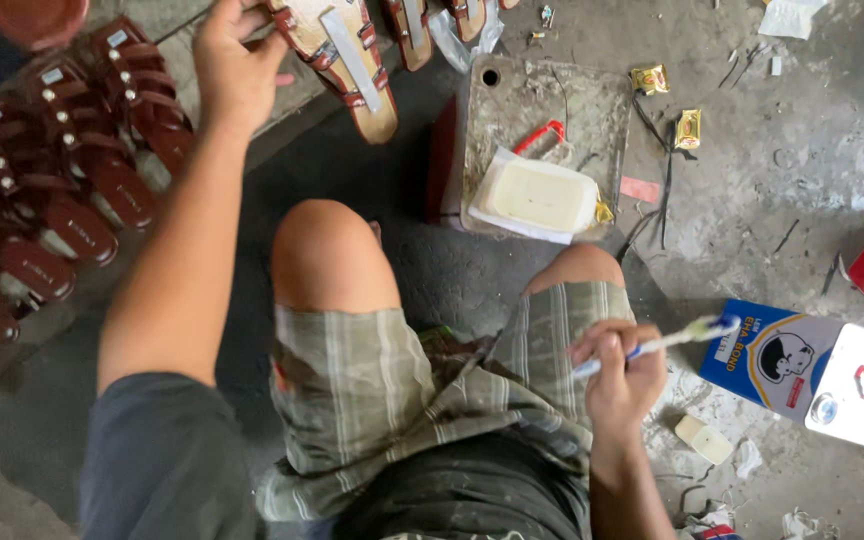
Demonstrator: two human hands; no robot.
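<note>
Left hand (pixel 235 62): fingers closed on the tan sandal (pixel 344 62), at the top near the red sandals (pixel 62 170).
Right hand (pixel 620 375): fingers gripping the glue brush (pixel 667 342) over the right knee.
Glue tray (pixel 542 195): on the grey board (pixel 542 120), ahead of the knees.
Risk: the wet bristles may drip on the shorts (pixel 422 380) or floor.
Risk: the sandal, held only at its edge, may slip.

Concrete floor (pixel 802 150), sandals (pixel 47 215), glue tin (pixel 862 385), stone slab (pixel 542 105)

Sandal rows (pixel 62 190) crowd left; middle floor (pixel 432 270) open.
</note>
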